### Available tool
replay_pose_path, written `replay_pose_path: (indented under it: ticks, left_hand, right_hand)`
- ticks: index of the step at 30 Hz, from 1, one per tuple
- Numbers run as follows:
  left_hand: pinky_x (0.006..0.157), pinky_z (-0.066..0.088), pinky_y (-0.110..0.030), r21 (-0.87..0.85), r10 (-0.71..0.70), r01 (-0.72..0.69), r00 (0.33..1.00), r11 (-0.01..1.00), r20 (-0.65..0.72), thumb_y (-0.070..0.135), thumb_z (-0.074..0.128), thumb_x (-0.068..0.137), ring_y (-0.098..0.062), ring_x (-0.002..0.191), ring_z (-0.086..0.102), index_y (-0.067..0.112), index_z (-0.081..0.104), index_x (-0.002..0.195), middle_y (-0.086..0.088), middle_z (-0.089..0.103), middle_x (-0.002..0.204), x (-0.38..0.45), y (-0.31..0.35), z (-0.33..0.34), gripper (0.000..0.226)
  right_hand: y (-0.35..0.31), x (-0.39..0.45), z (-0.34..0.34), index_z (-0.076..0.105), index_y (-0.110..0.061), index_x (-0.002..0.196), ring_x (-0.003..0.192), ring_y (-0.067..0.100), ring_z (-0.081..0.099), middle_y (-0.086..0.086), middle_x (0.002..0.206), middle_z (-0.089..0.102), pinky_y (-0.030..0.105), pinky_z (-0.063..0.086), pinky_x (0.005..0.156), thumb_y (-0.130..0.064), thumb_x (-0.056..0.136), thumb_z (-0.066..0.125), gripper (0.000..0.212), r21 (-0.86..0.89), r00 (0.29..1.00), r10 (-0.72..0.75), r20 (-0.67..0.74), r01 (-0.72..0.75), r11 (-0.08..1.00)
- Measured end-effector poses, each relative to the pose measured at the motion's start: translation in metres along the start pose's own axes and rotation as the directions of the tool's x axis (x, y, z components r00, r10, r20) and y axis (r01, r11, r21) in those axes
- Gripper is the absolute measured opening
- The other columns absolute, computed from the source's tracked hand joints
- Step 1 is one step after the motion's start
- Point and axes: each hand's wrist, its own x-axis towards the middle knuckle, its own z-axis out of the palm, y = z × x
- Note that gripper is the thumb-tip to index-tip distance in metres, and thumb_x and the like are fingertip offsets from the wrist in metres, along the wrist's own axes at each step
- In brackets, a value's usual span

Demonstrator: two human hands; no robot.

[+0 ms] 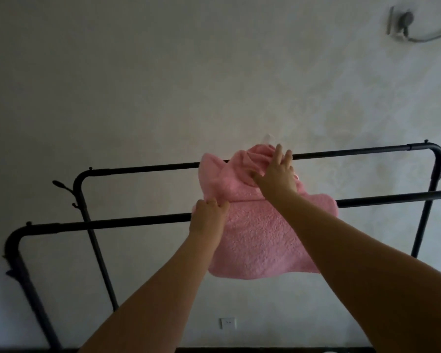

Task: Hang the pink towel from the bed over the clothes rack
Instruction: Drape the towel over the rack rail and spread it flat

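The pink towel (257, 238) is fluffy and lies draped over the near bar of the black clothes rack (112, 223), with its upper part bunched up against the far bar. A long flap hangs down in front of the near bar. My left hand (207, 217) pinches the towel's left edge right at the near bar. My right hand (278, 171) rests on the bunched upper part by the far bar, fingers spread and pressing the fabric.
The rack has two parallel black bars with curved ends and side hooks (61, 186) on the left. A pale wall stands close behind it, with a white socket (228, 323) low down and a wall fitting with a cable (402, 24) at top right.
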Motion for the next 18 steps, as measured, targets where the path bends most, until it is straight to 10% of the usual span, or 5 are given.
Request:
replay_pose_path:
  ticks: [10, 18]
  left_hand:
    - [0.065, 0.036, -0.026, 0.065, 0.011, -0.013, 0.999, 0.998, 0.034, 0.009, 0.059, 0.087, -0.024, 0.089, 0.053, 0.019, 0.045, 0.123, -0.009, 0.055, 0.105, -0.001, 0.002, -0.001, 0.041]
    - [0.065, 0.045, -0.028, -0.001, -0.066, 0.066, 0.997, 0.998, 0.035, 0.007, 0.072, 0.077, -0.024, 0.089, 0.054, 0.015, 0.045, 0.123, -0.008, 0.056, 0.108, 0.0, 0.007, -0.002, 0.054]
  right_hand:
    - [0.063, -0.043, 0.014, 0.052, -0.035, 0.134, 0.116, 0.017, 0.05, -0.005, 0.126, 0.057, 0.039, 0.044, 0.104, -0.04, 0.085, 0.068, 0.052, -0.233, 0.932, -0.291, 0.217, 0.339, 0.912]
    - [0.06, -0.037, 0.009, 0.065, -0.021, 0.11, 0.09, 0.014, 0.06, -0.001, 0.1, 0.065, 0.027, 0.055, 0.084, -0.021, 0.088, 0.068, 0.022, -0.415, 0.932, -0.347, 0.104, 0.358, 0.836]
